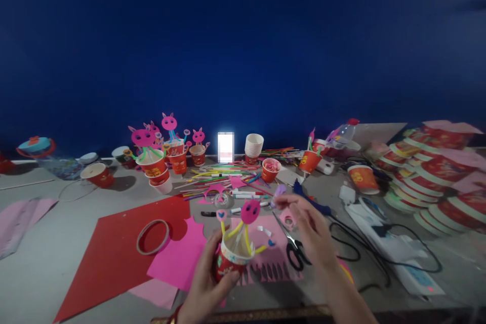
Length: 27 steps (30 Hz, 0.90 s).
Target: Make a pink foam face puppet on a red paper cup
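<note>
My left hand point(212, 268) is wrapped around a red paper cup point(232, 266) with a white rim, held tilted above the table's front part. From the cup rise yellow pipe cleaners point(247, 238), a magenta foam face point(250, 211) with two dark eyes and a small pale disc point(221, 215) with a blue heart. To the right, my right hand point(307, 225) hovers with loosely bent fingers, and I see nothing held in it. Its fingertips are beside a purple object point(280, 192), partly hidden. Below lie a pink tape roll point(288, 218) and black-handled scissors point(295, 255).
A red sheet point(110, 253) carries a tape ring point(153, 237) at left. Finished-looking cup figures point(152, 162) stand behind. Pipe cleaners point(212, 176) and markers point(246, 196) fill the middle. A blue glue gun point(311, 197), black cable point(364, 243) and stacked cups point(436, 177) occupy the right.
</note>
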{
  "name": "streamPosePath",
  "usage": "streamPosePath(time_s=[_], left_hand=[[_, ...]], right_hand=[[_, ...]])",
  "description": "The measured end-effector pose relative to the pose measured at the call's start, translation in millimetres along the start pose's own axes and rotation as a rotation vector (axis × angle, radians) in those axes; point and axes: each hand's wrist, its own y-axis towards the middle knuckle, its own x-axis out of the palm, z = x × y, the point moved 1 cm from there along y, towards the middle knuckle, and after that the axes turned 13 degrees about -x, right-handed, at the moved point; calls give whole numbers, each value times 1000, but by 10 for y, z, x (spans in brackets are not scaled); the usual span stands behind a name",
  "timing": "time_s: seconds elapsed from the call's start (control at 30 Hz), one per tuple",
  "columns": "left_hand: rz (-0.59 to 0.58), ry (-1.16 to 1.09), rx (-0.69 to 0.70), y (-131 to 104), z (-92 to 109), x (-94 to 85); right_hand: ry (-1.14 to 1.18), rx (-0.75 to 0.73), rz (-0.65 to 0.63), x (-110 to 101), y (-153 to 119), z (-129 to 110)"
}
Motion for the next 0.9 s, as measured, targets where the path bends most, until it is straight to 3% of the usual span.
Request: streamPosePath(time_s=[0.1, 0.2, 0.27, 0.4, 0.63, 0.9], left_hand=[[37, -123, -95, 16, 24, 29], [71, -137, -85, 32, 63, 54], [96, -123, -74, 38, 74, 50], [89, -44, -76, 27, 108, 23], [193, -50, -68, -39, 126, 48], [118, -155, -98, 61, 50, -3]], right_hand=[[79, 113, 47, 106, -297, 82], [161, 189, -37, 225, -452, 35], [189, 205, -76, 290, -481, -14], [235, 227, -30, 371, -482, -34], [286, 217, -60, 432, -491, 41], [372, 306, -150, 587, -654, 35]])
